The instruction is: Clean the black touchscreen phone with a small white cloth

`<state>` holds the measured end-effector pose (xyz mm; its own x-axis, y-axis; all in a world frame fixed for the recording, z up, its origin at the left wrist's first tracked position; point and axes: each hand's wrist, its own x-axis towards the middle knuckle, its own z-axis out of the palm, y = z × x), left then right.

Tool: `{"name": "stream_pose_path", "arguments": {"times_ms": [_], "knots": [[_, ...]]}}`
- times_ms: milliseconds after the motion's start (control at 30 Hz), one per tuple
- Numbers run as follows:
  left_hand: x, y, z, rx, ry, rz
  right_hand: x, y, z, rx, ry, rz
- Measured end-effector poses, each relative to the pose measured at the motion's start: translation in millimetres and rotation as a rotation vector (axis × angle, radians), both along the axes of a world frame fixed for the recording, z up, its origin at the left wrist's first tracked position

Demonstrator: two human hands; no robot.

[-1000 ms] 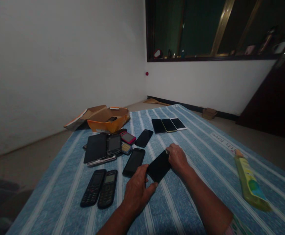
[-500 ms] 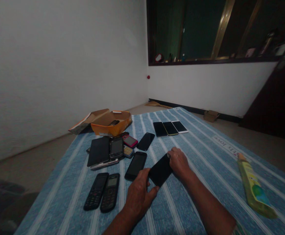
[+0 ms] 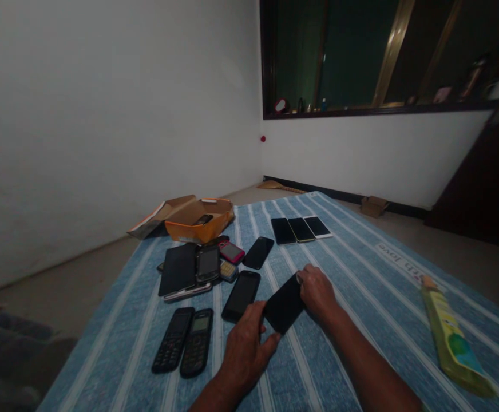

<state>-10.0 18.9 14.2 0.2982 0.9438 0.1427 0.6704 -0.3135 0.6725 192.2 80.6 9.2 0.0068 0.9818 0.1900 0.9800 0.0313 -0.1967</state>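
Both hands hold one black smartphone [image 3: 284,309] just above a blue striped cloth [image 3: 352,274]. My left hand [image 3: 246,348] grips its near end, fingers curled round the corner. My right hand [image 3: 319,291] closes on its far end. Left of it lies another black smartphone [image 3: 241,288]. Two dark keypad phones [image 3: 185,341] lie side by side nearer the cloth's left part. A pile of phones with a dark tablet-like slab [image 3: 178,268] and a pink phone [image 3: 231,251] sits behind them.
Three smartphones [image 3: 300,228] lie in a row at the far end of the cloth, one more black phone [image 3: 258,252] before them. An open orange cardboard box [image 3: 198,218] stands at the far left. A yellow-green packet [image 3: 452,339] lies right. Bare floor surrounds the cloth.
The view has drifted slightly; both hands keep their hold on the black smartphone, which stays in about the same spot on the cloth.
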Motion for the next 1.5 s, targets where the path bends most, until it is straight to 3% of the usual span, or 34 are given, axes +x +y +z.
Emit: {"name": "stream_pose_path", "arguments": {"times_ms": [333, 833, 1233, 1500], "knots": [[-3, -1, -4.7, 0.019, -0.032, -0.031, -3, -12, 11.4, -0.032, -0.012, -0.044], [-3, -2, -6.1, 0.031, -0.014, -0.026, 4, -36, 13.6, -0.104, -0.027, -0.096], [-11, 1, -32.2, 0.104, -0.010, -0.009, 2, -48, 12.9, -0.111, -0.063, -0.087], [-7, 1, -25.9, 0.105, -0.004, -0.020, -15, -57, 15.3, -0.116, -0.077, -0.021]]}}
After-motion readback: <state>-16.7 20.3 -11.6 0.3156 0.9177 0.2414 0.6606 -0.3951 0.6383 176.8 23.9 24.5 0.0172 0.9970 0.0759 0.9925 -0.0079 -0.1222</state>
